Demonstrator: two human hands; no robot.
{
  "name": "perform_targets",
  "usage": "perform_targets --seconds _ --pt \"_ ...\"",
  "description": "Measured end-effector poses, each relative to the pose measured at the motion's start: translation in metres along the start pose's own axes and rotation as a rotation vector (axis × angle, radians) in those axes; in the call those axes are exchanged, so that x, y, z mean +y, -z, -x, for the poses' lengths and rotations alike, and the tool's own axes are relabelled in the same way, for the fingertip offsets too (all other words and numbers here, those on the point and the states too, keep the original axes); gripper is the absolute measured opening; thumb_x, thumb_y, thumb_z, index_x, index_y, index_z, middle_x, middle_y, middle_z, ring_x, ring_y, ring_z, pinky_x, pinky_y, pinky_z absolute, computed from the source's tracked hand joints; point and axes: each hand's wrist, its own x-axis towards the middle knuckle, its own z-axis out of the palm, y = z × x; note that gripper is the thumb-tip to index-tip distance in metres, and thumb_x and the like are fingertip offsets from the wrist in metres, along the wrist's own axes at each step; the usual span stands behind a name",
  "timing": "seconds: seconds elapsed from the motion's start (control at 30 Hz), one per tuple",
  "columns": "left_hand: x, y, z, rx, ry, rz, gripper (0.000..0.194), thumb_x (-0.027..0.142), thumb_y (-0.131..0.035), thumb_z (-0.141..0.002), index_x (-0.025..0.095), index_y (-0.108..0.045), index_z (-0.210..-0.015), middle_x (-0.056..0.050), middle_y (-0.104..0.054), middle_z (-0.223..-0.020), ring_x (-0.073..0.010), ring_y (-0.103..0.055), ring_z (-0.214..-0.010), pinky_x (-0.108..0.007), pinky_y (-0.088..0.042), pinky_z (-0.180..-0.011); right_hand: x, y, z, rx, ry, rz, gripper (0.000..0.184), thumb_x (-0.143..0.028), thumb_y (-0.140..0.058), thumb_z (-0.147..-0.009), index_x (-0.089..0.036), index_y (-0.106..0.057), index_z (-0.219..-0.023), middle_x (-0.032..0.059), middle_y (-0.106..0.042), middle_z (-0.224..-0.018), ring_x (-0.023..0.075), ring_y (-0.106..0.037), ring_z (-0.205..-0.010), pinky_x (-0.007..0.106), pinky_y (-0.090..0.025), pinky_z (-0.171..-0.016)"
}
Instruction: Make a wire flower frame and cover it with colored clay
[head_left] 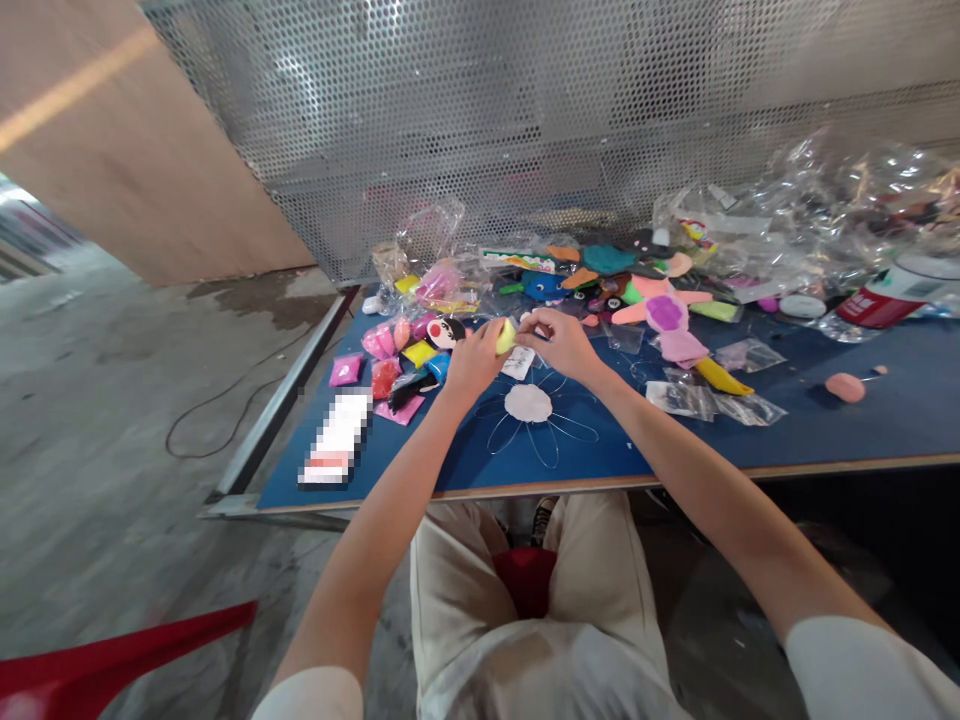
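My left hand (478,355) is closed around a pale yellow lump of what looks like modelling clay (507,337), held over the blue table. Right beside the lump, the fingers of my right hand (561,342) are pinched together; what lies between them is too small to make out. Below my hands a flower shape rests on the table, with a white round clay centre (528,403) and thin wire petal loops (545,447). A small white packet (517,363) lies just behind it, partly hidden by my hands.
Colourful clay packets (346,370) and a clay face (445,332) sit to the left, near a blurred-out white rectangle (337,435). Clay figures (667,315), clear plastic wrappers (840,190), a red-and-white tub (889,290) and a pink lump (845,387) occupy the right. A perforated metal panel (465,110) stands behind.
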Motion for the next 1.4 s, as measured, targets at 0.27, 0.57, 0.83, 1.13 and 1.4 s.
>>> perform_targets --seconds 0.27,0.57,0.83,1.13,1.4 --pt "-0.024 0.019 0.0 0.061 -0.106 0.484 0.051 0.055 -0.034 -0.106 0.019 -0.07 -0.106 -0.011 -0.077 -0.108 -0.0225 -0.072 -0.1 -0.031 -0.056 -0.083 0.001 0.019 0.001 -0.07 0.264 0.333 0.024 -0.029 -0.054 -0.103 -0.023 -0.075 -0.094 0.0079 -0.072 -0.099 0.0216 -0.059 -0.089 0.035 -0.045 -0.081" --pt "-0.023 0.018 -0.006 -0.189 -0.152 0.461 0.035 0.053 -0.054 -0.095 0.02 -0.062 -0.087 -0.001 -0.065 -0.073 -0.0146 -0.059 -0.066 -0.027 -0.047 -0.065 -0.014 0.013 0.004 -0.244 0.465 0.696 0.041 -0.028 -0.035 -0.112 -0.028 -0.075 -0.103 0.0052 -0.074 -0.101 0.0212 -0.055 -0.093 0.038 -0.036 -0.081" --pt "-0.027 0.022 -0.009 -0.261 -0.177 0.372 0.015 0.034 -0.058 -0.088 0.02 -0.063 -0.086 0.0 -0.065 -0.068 -0.0146 -0.059 -0.064 -0.028 -0.047 -0.068 -0.005 0.008 0.003 -0.197 0.558 0.747 0.039 -0.028 -0.035 -0.113 -0.027 -0.071 -0.097 0.0031 -0.073 -0.097 0.0191 -0.053 -0.091 0.038 -0.031 -0.078" --pt "-0.028 0.022 -0.009 -0.258 -0.197 0.35 0.016 0.033 -0.058 -0.086 0.019 -0.065 -0.083 0.001 -0.064 -0.065 -0.0146 -0.057 -0.061 -0.027 -0.042 -0.064 0.007 0.002 0.002 -0.082 0.749 0.724 0.03 -0.021 -0.042 -0.111 -0.024 -0.068 -0.096 0.0022 -0.068 -0.088 0.018 -0.053 -0.088 0.036 -0.032 -0.079" --pt "-0.027 0.02 -0.009 -0.272 -0.185 0.33 0.016 0.029 -0.054 -0.089 0.019 -0.066 -0.088 -0.001 -0.067 -0.07 -0.0155 -0.06 -0.067 -0.03 -0.046 -0.075 0.011 0.0 0.001 -0.06 0.724 0.677 0.025 -0.024 -0.049 -0.108 -0.022 -0.071 -0.095 0.004 -0.072 -0.094 0.0202 -0.053 -0.091 0.036 -0.036 -0.081"
